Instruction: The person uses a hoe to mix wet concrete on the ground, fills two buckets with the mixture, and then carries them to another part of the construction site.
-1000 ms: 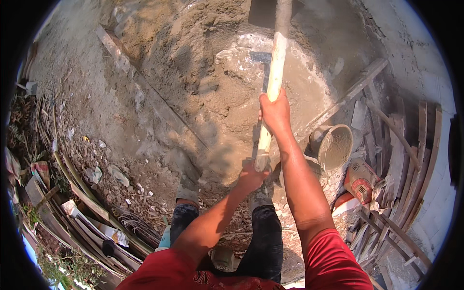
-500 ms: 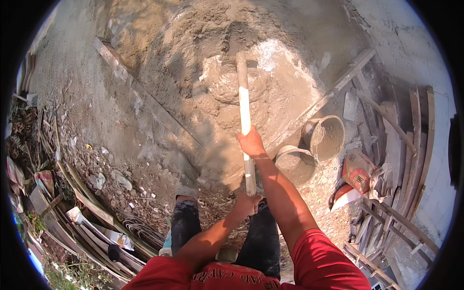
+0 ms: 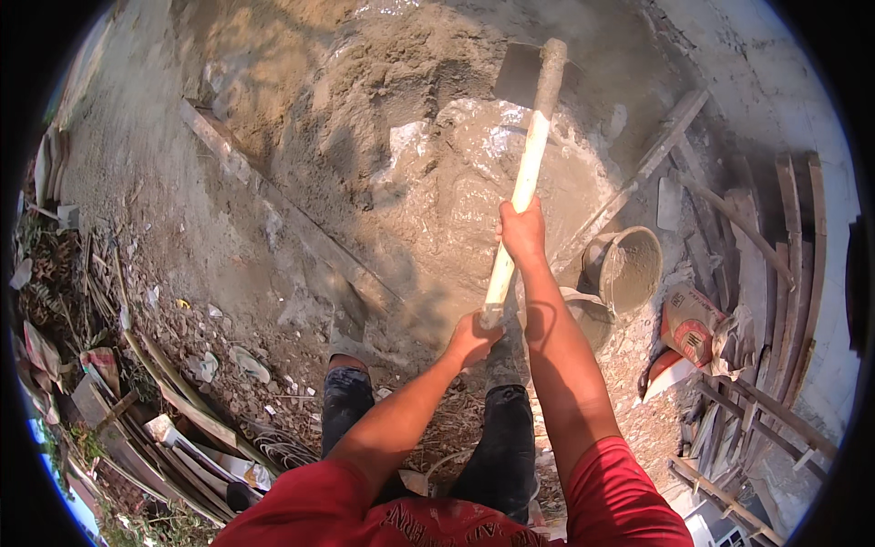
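A hoe point(image 3: 520, 187) with a long pale wooden handle is gripped in both my hands. Lower down, my left hand point(image 3: 474, 338) closes round the butt of the handle. My right hand point(image 3: 522, 232) wraps the handle about its middle. The hoe's grey metal blade point(image 3: 518, 75) is raised over the far right part of a mass of wet grey mortar point(image 3: 474, 173), and the handle leans to the right. Sandy, drier mix point(image 3: 365, 91) is heaped behind and to the left of the wet part.
Boards point(image 3: 283, 205) on the left and a plank point(image 3: 638, 169) on the right flank the mortar. Two mortar-caked buckets point(image 3: 635, 271) sit right of my arm. A paper sack point(image 3: 690, 324) and stacked timber point(image 3: 784, 246) line the right wall. Debris and scrap wood point(image 3: 182, 401) cover the left.
The hoe has come up out of the mortar and swung to the right, its blade now showing. Both hands have moved forward and right with the handle.
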Tool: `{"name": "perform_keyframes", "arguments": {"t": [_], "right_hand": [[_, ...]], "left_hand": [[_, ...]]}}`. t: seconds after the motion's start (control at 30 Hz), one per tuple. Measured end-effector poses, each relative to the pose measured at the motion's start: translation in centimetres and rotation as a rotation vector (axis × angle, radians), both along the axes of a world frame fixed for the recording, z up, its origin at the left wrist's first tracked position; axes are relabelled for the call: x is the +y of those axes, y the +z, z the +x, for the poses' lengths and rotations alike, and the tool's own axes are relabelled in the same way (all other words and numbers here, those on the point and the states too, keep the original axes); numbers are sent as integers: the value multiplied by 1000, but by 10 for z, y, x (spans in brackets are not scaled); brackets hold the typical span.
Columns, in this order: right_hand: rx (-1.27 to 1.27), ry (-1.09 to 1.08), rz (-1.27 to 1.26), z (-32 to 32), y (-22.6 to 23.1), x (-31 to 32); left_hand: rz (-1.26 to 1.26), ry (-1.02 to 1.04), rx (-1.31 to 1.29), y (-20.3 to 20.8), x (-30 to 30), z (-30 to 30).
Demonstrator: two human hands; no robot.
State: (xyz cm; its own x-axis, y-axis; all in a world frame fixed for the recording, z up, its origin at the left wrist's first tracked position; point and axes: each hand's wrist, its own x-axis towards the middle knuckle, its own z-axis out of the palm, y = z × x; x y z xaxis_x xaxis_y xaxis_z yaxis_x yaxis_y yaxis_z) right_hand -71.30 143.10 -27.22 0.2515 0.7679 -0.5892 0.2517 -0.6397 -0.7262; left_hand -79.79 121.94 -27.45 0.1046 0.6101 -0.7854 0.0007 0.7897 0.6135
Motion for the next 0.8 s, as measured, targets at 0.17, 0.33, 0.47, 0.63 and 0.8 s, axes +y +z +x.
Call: {"name": "perform_keyframes", "arguments": {"t": [0.17, 0.33, 0.47, 0.63, 0.8], "right_hand": [[-74, 27, -117, -21, -82, 65], [-73, 22, -275, -55, -87, -100], [236, -173, -412, -79, 31, -187], [279, -316, -288, -46, 100, -215], [178, -428, -33, 7, 20, -45]], "left_hand": [[-186, -36, -177, -15, 79, -45], [-474, 70, -270, 26, -62, -84], [-470, -143, -160, 101, -165, -108], [-361, -499, 72, 136, -194, -96], [110, -433, -2, 20, -20, -73]]}}
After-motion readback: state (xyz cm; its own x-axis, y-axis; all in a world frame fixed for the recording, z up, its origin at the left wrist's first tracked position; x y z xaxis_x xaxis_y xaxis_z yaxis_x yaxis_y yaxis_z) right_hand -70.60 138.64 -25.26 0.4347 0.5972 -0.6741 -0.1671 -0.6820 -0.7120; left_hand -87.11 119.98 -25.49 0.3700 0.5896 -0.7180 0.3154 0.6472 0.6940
